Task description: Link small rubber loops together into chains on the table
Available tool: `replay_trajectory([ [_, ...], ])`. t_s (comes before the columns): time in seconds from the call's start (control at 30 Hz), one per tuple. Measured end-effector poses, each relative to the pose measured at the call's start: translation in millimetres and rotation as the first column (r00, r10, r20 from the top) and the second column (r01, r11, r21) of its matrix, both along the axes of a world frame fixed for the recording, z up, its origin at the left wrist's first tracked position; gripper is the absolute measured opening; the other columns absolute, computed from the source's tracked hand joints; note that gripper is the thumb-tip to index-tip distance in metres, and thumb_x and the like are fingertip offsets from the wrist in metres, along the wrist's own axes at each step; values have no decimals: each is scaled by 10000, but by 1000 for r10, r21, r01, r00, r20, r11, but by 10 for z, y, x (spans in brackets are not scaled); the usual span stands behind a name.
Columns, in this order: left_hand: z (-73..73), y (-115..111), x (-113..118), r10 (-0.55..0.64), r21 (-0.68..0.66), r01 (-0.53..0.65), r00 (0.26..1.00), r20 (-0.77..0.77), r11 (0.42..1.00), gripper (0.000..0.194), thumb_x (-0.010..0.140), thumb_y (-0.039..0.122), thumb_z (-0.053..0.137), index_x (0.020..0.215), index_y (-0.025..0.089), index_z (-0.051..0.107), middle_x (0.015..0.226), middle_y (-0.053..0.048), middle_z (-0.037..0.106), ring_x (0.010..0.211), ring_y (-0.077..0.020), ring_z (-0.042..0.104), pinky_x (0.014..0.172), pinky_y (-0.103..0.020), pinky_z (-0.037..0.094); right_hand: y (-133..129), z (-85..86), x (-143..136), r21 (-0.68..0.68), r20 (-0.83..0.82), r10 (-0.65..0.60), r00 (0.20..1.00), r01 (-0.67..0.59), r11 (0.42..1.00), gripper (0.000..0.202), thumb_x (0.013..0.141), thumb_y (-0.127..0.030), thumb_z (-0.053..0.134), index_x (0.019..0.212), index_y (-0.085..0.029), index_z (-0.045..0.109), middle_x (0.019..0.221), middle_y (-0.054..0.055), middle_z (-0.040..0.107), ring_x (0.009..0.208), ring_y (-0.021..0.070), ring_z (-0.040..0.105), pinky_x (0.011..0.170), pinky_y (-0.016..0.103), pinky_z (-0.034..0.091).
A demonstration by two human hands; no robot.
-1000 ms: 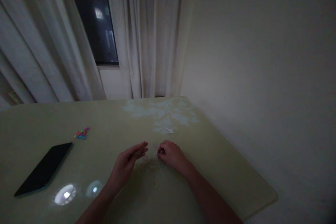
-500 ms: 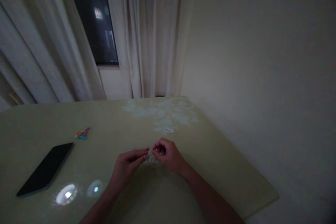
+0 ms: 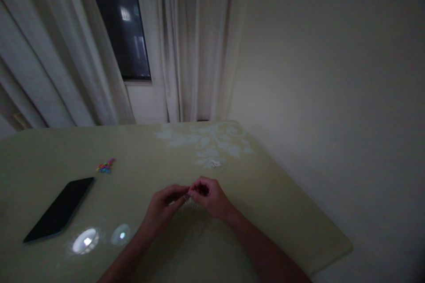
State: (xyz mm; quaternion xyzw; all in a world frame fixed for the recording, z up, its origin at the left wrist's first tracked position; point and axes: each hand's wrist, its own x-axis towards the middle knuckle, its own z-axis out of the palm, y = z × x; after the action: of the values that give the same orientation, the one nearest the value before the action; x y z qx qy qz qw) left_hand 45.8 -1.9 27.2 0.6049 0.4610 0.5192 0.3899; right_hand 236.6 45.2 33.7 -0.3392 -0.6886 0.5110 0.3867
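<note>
My left hand [image 3: 168, 205] and my right hand [image 3: 210, 196] meet at the fingertips above the table, near its middle. Thumb and fingers of each are pinched together; whatever they hold is too small to name. Below them on the tabletop lie small pale rings [image 3: 194, 205], partly hidden by the hands, and a single ring [image 3: 197, 230] lies nearer to me. Beyond my right hand is a little group of white pieces [image 3: 215, 164].
A small pile of colourful pieces [image 3: 106, 166] and a black tablet-like slab [image 3: 59, 210] lie on the left of the table [image 3: 282, 212]. Curtains [image 3: 186, 44] and a dark window stand behind; a wall runs along the right.
My right hand has moved slightly left, so its fingertips now touch those of my left hand. The view has shifted a little.
</note>
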Motion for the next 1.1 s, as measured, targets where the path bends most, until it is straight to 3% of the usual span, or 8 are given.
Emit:
replay_trajectory([
  [0.17, 1, 22, -39, 103, 28, -104, 994, 40, 994, 185, 840, 347, 728, 936, 213, 812, 854, -70, 819, 783, -222, 779, 744, -301, 631, 41, -36, 18, 38, 75, -41, 996, 38, 999, 176, 872, -328, 694, 894, -156, 721, 683, -23, 579, 612, 110, 478, 578, 226, 379],
  [0.23, 39, 20, -57, 174, 7, -176, 981, 88, 984, 216, 823, 359, 739, 960, 204, 800, 862, -76, 826, 741, -221, 783, 705, -305, 639, 56, -54, 34, 180, 199, -75, 977, 38, 983, 87, 859, -236, 701, 889, -163, 736, 733, -7, 610, 647, 117, 515, 613, 229, 400],
  [0.33, 107, 6, -91, 278, 9, -280, 955, 102, 960, 214, 786, 359, 768, 921, 196, 804, 857, -80, 829, 695, -217, 778, 653, -296, 635, 45, -76, 46, 359, 424, -56, 904, -111, 927, 82, 840, -139, 720, 893, -179, 767, 836, 19, 664, 763, 140, 598, 726, 242, 437],
  [0.47, 147, 3, -135, 370, 24, -372, 926, 80, 928, 187, 748, 370, 805, 821, 198, 808, 739, -55, 806, 652, -201, 756, 621, -273, 613, -12, -95, 20, 347, 616, -9, 788, -261, 901, 118, 868, -203, 746, 977, -195, 788, 921, 42, 701, 849, 174, 643, 780, 256, 453],
  [0.6, 136, 17, -143, 404, 13, -407, 910, 91, 913, 217, 709, 399, 838, 757, 192, 791, 676, -39, 780, 583, -174, 711, 563, -247, 576, -47, -103, -4, 308, 675, 17, 738, -302, 902, 105, 883, -210, 729, 974, -199, 780, 950, 45, 700, 851, 176, 645, 770, 254, 450],
  [0.73, 145, 8, -121, 394, -3, -396, 913, 101, 918, 230, 687, 398, 854, 702, 190, 757, 648, -28, 758, 568, -164, 688, 541, -237, 559, -47, -109, -7, 328, 606, 0, 796, -250, 911, 74, 872, -161, 703, 940, -178, 727, 950, 44, 674, 869, 173, 622, 785, 258, 449],
  [0.9, 152, -11, -81, 292, -12, -292, 948, 127, 956, 244, 724, 395, 835, 693, 183, 718, 648, -27, 744, 573, -155, 677, 538, -227, 549, -13, -85, -16, 240, 312, -75, 947, -2, 971, 36, 914, -183, 655, 943, -179, 675, 864, 10, 645, 785, 141, 581, 724, 243, 448],
  [1.1, 88, 0, 5, 75, -42, -71, 990, 117, 997, 268, 783, 433, 814, 933, 211, 807, 965, -96, 836, 884, -257, 792, 824, -354, 639, -34, 6, -40, 120, -8, -143, 990, 143, 982, 165, 888, -341, 718, 891, -176, 713, 767, 3, 650, 688, 134, 561, 641, 246, 443],
])
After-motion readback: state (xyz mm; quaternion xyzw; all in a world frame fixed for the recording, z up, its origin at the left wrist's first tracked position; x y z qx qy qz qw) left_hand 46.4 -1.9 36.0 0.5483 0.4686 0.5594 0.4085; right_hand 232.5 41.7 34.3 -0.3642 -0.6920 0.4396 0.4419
